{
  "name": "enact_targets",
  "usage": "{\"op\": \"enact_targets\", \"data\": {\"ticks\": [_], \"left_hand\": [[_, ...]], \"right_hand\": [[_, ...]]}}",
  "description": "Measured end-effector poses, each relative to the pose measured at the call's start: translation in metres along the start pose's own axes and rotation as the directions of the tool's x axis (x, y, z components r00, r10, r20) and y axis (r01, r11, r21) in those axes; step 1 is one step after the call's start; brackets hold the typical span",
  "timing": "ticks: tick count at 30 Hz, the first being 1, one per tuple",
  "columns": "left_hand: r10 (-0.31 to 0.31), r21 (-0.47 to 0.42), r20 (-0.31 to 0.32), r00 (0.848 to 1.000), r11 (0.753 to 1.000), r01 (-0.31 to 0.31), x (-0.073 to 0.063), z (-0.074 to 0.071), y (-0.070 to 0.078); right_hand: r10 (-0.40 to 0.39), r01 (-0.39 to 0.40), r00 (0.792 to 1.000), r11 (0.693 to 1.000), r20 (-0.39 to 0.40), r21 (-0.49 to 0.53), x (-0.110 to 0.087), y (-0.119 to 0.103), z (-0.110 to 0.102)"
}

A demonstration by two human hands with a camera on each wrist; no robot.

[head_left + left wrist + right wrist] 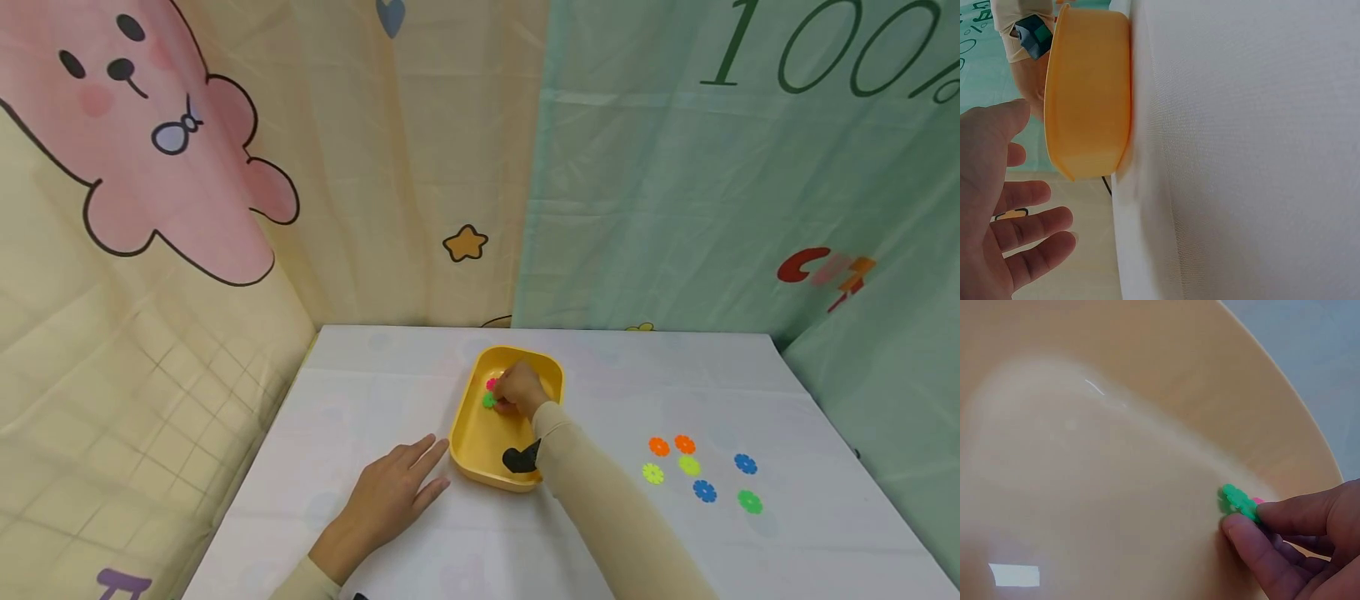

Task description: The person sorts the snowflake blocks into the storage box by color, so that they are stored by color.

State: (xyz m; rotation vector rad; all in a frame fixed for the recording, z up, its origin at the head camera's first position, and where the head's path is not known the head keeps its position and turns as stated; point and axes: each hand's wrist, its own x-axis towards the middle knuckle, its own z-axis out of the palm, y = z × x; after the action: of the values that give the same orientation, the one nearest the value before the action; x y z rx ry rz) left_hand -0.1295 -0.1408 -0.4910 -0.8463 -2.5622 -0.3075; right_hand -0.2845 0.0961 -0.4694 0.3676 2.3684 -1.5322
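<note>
My right hand (519,388) reaches into a yellow plastic tray (480,446). Between its thumb and index finger it pinches a green notched disc (1240,501), tilted up on edge close over the tray floor. Just behind that shows a pink disc (1258,500), mostly hidden by the fingers in the right wrist view; from the head, the pink disc (492,384) lies beyond the green one. My left hand (393,492) holds nothing, its fingers extended and spread beside the tray's near left rim. In the left wrist view the tray's outer side (1088,94) stands by those fingertips.
On the white tabletop (600,542), right of the tray, lie several loose notched discs: orange (659,447), yellow (653,473), blue (705,491) and green (750,502). Printed curtains (420,167) rise behind the table's far edge and along both sides.
</note>
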Motion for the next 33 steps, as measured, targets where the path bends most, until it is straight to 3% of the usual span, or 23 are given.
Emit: {"op": "enact_targets", "data": {"ticks": [15,20,25,33], "left_hand": [[-0.007,-0.002,0.010,1.000,1.000,0.007,0.000,-0.001,0.001],[-0.013,-0.009,0.018,1.000,1.000,0.013,0.000,-0.001,0.001],[-0.024,-0.020,0.043,0.999,1.000,0.024,0.001,-0.003,0.002],[-0.032,-0.018,0.053,0.998,0.999,0.033,0.001,-0.003,0.004]], "right_hand": [[-0.004,0.001,1.000,0.993,-0.028,-0.120,0.003,0.003,0.003],[-0.057,0.055,0.998,0.984,-0.010,-0.168,-0.001,0.002,-0.003],[-0.158,0.158,0.987,0.976,0.012,-0.148,-0.007,0.005,-0.012],[-0.195,0.194,0.981,0.979,-0.006,-0.061,-0.021,0.000,-0.033]]}}
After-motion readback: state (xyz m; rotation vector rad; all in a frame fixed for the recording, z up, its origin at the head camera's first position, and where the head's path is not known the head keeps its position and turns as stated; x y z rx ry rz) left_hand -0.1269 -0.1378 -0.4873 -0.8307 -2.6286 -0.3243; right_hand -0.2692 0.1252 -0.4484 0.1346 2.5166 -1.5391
